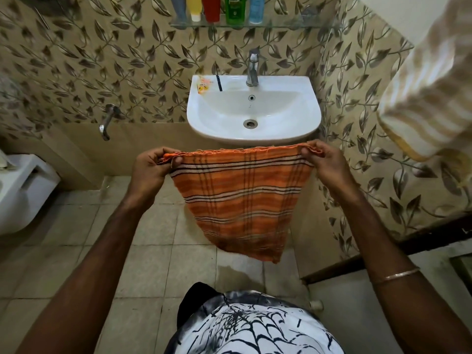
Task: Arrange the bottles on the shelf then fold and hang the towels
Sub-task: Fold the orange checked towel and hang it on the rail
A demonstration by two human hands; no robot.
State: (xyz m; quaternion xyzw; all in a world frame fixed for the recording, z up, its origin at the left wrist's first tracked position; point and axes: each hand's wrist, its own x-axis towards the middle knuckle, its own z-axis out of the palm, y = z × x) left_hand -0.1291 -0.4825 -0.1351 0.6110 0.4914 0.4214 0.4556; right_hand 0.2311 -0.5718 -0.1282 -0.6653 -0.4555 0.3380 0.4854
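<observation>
One orange towel (240, 198), held up in the air in front of the sink (252, 111) and over the floor tiles (143, 267). Orange all over, with thin black and white stripes going across and a few going down. Top edge pulled out straight, a bit frayed. Hangs down and gets narrower to a point at the bottom. Looks folded over, more than one layer at the top corners.

Left hand (150, 169) pinching the top left corner, fingers curled round the cloth. Right hand (324, 162) pinching the top right corner the same way. One thin bangle (396, 274) on the right arm.

One more towel (429, 103), pale with tan and white stripes, hanging high at the right by the wall, blurry.

Five bottles standing in a row on one glass shelf (281, 24) above the sink: blue-grey bottle (178, 7), yellow bottle (195, 7) with a white cap at the bottom, red bottle (211, 7), green bottle (235, 8), light blue bottle (256, 8). Tops cut off by the edge of the view.

One silver tap (252, 67) at the back of the white sink. One small black stick-like thing (219, 83) and one orange wrapper (203, 84) on the sink's left rim. One more silver tap (107, 121) low on the leaf-pattern wall (89, 67). One white toilet (18, 190) at the far left, only partly seen.
</observation>
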